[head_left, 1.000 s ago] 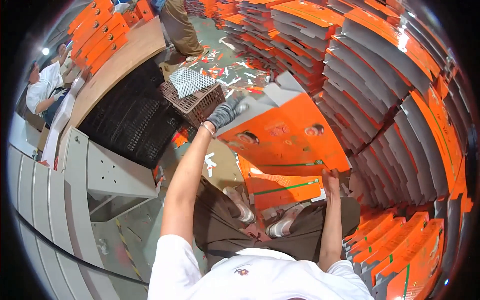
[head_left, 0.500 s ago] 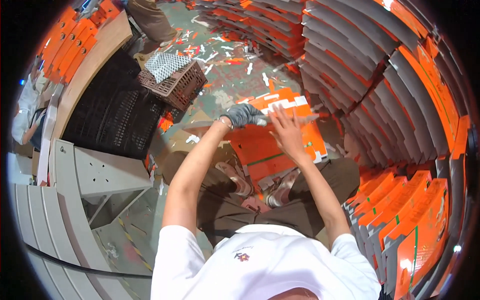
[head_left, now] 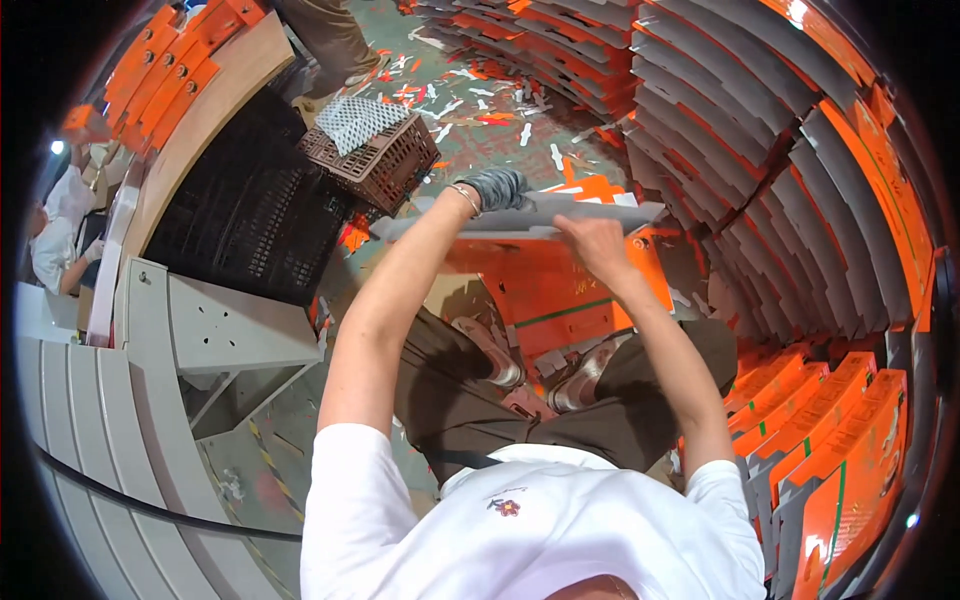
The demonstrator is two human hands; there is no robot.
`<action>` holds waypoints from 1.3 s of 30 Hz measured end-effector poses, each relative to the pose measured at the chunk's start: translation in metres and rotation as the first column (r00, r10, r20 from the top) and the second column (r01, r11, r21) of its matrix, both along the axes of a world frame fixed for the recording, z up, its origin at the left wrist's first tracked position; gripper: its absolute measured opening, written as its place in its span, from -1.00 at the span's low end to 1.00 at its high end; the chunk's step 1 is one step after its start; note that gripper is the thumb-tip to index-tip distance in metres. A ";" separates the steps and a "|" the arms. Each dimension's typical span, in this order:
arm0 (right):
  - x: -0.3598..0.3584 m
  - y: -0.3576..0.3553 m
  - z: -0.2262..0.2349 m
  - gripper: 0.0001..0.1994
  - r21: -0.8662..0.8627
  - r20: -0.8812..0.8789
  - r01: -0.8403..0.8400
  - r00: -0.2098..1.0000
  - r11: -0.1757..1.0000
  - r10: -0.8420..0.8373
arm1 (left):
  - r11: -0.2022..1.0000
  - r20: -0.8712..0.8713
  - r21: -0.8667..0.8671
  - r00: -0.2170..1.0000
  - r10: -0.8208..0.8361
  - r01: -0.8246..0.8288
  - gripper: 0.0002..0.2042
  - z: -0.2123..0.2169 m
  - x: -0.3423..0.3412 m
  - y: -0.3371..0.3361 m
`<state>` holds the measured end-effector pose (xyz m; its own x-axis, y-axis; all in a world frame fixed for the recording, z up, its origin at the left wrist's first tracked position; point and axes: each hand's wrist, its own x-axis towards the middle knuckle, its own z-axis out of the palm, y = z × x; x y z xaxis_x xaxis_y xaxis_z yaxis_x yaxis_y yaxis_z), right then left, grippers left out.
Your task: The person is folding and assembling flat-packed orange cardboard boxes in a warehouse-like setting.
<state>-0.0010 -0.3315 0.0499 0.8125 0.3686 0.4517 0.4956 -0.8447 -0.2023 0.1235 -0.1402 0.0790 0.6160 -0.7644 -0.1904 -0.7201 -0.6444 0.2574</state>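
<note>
Between my knees stands a flat die-cut cardboard blank [head_left: 565,285], its orange printed face toward me and a grey strip along its upper edge. My left hand [head_left: 497,188], in a grey glove, is closed over that edge left of the middle. My bare right hand [head_left: 598,246] grips the same edge farther right, its fingers curled with the tips partly hidden. Just beyond the blank, more orange cardboard with white tabs [head_left: 597,188] shows on the floor.
Tall stacks of grey and orange cardboard [head_left: 720,90] rise ahead and to the right, with orange blanks [head_left: 830,420] by my right side. A brown plastic crate [head_left: 385,165] stands left, near a black crate [head_left: 240,200] and a grey metal cabinet [head_left: 235,325]. Cardboard scraps litter the floor [head_left: 480,140]. Another person's leg [head_left: 335,40] is behind.
The upper edge of the blank now shows a broad grey strip. My right hand, flat with spread fingers before, has moved down toward me and curled onto the edge. The view has shifted slightly.
</note>
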 end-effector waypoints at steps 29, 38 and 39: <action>0.035 -0.107 0.166 -0.60 0.225 0.334 -0.102 0.942 0.969 0.022 | 0.845 0.689 0.124 0.567 -0.451 0.521 -0.82 0.108 -0.044 -0.013; -0.063 -0.082 -0.063 -0.33 0.858 -0.426 0.467 0.880 -0.215 0.209 | 0.978 0.196 -0.108 0.968 -0.154 0.177 -0.81 -0.003 -0.075 -0.032; -0.059 -0.093 -0.088 -0.30 0.829 -0.505 0.544 0.829 -0.134 0.242 | 0.957 0.191 -0.199 0.966 -0.172 0.210 -0.80 -0.021 -0.078 -0.041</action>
